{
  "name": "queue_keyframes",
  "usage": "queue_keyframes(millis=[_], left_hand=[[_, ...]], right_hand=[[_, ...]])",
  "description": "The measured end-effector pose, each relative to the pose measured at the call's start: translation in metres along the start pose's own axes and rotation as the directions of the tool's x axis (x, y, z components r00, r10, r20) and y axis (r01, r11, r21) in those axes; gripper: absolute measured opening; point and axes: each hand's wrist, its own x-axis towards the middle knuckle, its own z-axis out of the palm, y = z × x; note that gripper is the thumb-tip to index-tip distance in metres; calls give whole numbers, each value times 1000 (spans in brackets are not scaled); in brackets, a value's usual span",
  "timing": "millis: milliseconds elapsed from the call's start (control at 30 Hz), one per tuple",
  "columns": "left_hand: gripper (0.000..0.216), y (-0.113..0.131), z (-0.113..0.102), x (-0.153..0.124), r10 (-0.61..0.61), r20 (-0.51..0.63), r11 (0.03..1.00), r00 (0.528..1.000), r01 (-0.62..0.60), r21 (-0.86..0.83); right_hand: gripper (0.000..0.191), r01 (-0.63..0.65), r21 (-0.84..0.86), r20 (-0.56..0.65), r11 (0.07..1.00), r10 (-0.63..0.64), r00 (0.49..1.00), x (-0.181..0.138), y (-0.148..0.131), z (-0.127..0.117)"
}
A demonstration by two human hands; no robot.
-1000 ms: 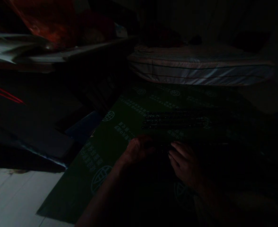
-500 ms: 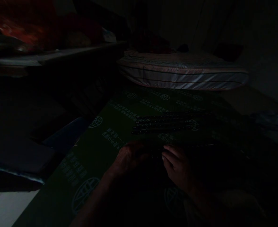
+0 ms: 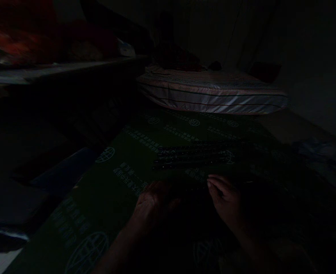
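Both hands [image 3: 152,198] curl over the green board [image 3: 102,203], fingers [image 3: 220,182] bent (too dark to tell the grip)

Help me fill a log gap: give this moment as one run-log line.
left hand, right hand: by near dark strip, grip too dark to tell | other dark strips: beyond hands, on green board

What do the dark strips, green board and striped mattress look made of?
Dark strips: metal or plastic, straight, with small bright specks; too dark to settle. Green board: perhaps coated plywood, smooth, pale-printed. Striped mattress: cover likely fabric, possibly plastic; creased, slight sheen.
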Motion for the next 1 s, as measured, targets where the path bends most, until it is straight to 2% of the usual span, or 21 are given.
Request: queue_keyframes(millis=[100,200,333,433,567,1000], left_hand=[[35,3,0,1,-6,7,1000,1000,6,28],[36,5,-1,3,-7,23,999,1000,6,50],[35,8,-2,5,-10,9,998,1000,10,69],[37,8,-1,5,2,-29,997,1000,1,75],[39,7,2,6,15,-46,995,999,-10,96],[38,10,0,5,28,-17,994,999,-26,108]], right_hand=[[15,-82,48,-22,995,84,996,5,6,-5],[15,-220,116,-69,969,229,971,11,13,-13],[20,-429,232,-126,873,465,877,20,19,-22],[23,-502,308,-142,808,561,816,25,20,-25],[25,-527,359,-138,770,602,786,27,20,-24],[26,-565,335,-111,754,628,770,27,18,-23]])
